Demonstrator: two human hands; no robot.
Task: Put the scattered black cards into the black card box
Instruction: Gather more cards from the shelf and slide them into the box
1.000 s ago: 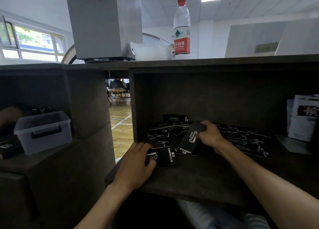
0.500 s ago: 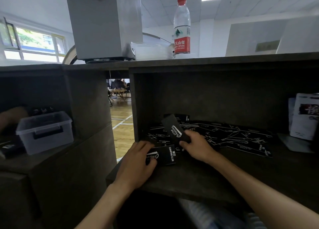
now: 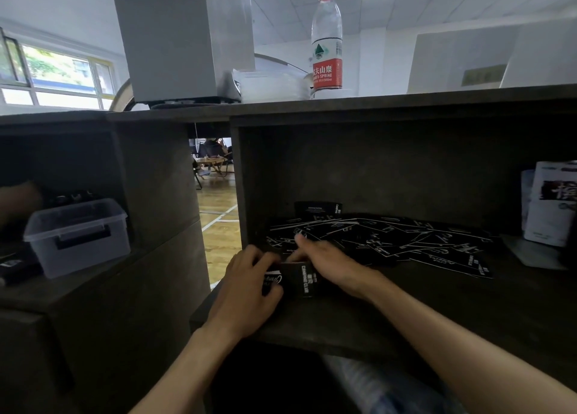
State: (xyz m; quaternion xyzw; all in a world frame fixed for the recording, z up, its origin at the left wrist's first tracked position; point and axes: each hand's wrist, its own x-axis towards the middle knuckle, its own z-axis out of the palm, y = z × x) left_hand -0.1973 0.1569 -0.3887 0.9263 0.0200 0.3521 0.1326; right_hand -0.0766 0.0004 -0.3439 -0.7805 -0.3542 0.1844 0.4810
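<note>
The black card box (image 3: 299,281), marked with white lettering, stands near the front of the dark shelf (image 3: 359,326). My left hand (image 3: 246,292) grips its left side, thumb across the front. My right hand (image 3: 324,259) is right at the box's top opening, fingers over it; the card it carried is hidden beneath them. Several black cards (image 3: 406,242) with white print lie scattered over the shelf behind and to the right. Another black box (image 3: 317,209) stands at the back.
A clear plastic bin (image 3: 78,235) sits on the left shelf. White packets (image 3: 552,204) lean at the right wall of the cubby. A water bottle (image 3: 327,39), a clear tub (image 3: 271,82) and a grey column (image 3: 184,36) stand on the top board.
My right hand lifted a black card from the pile, carried it left and down to the box's opening, and now covers it. My left hand stayed on the box.
</note>
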